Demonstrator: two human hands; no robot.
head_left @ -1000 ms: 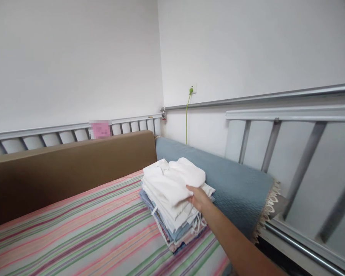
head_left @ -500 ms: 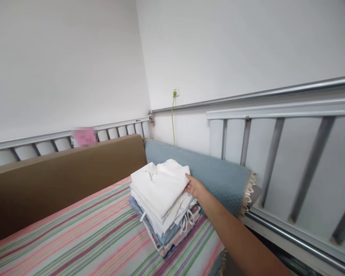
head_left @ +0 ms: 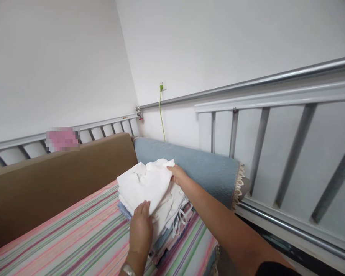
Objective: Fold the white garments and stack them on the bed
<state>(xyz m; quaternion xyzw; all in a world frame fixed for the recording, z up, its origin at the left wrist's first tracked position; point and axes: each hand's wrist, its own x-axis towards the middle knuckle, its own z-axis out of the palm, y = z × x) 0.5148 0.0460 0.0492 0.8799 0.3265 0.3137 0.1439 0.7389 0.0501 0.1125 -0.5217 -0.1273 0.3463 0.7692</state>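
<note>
A folded white garment [head_left: 148,180] tops a stack of folded clothes [head_left: 165,230] on the striped sheet. My right hand [head_left: 178,175] pinches its far right corner, which is raised off the stack. At its near corner my left hand [head_left: 142,222] has its fingers together over the edge, with the thumb hidden underneath. Beneath lie off-white, blue and patterned pieces, and white drawstrings [head_left: 180,221] hang from the right side of the stack.
The striped sheet [head_left: 83,230] spreads to the left, with a brown padded backrest [head_left: 60,168] behind. A blue quilted cover [head_left: 189,161] with fringe lies over the armrest. White radiators [head_left: 287,149] line both walls, and a green cord [head_left: 161,111] hangs from a socket.
My left hand has come in from below to the garment's near corner. My right hand has lifted the other corner, showing more of the clothes beneath. The view has shifted right.
</note>
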